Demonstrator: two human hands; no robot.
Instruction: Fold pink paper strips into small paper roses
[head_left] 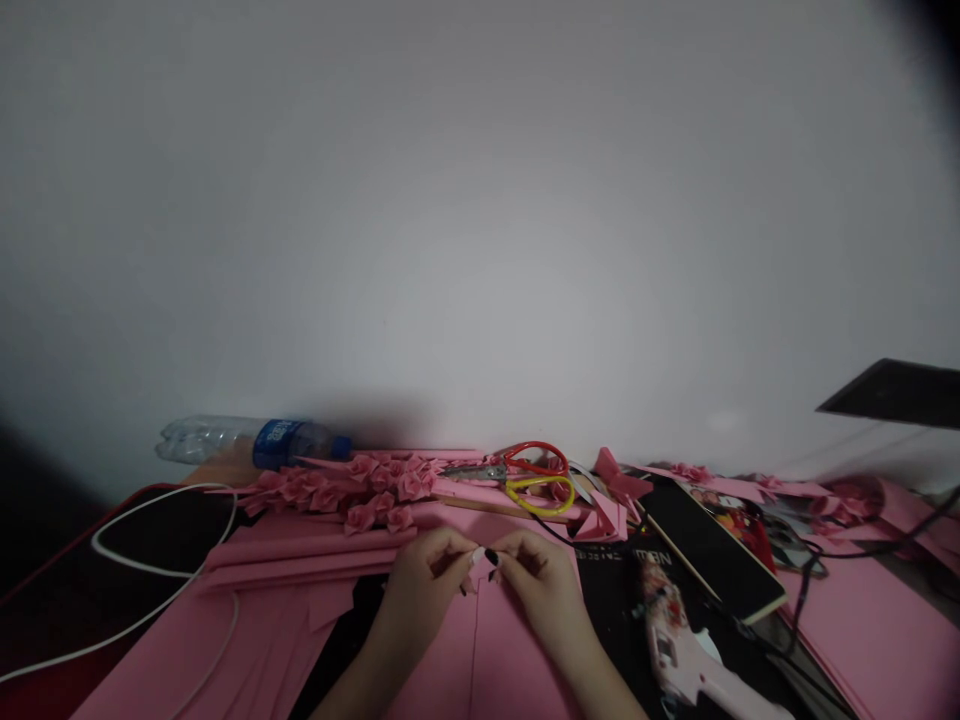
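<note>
My left hand [426,582] and my right hand [541,588] meet low in the middle of the view, fingertips pinched close together. Between them is a small piece of pink paper [481,572], partly hidden by the fingers; its exact shape is hard to make out. Dark and light nails show at the fingertips. Beneath the hands lies pink sheet paper [491,672] with a dark line running down it. Just beyond them, scissors [540,478] with one red and one yellow handle rest on pink paper, beside a cluster of folded pink paper roses [375,490].
A clear plastic bottle [225,440] lies on its side against the wall. To the right are a phone [716,545], a pink glue gun [686,660], dark cables and stacked pink sheets [877,620]. A white cable [150,640] loops at the left.
</note>
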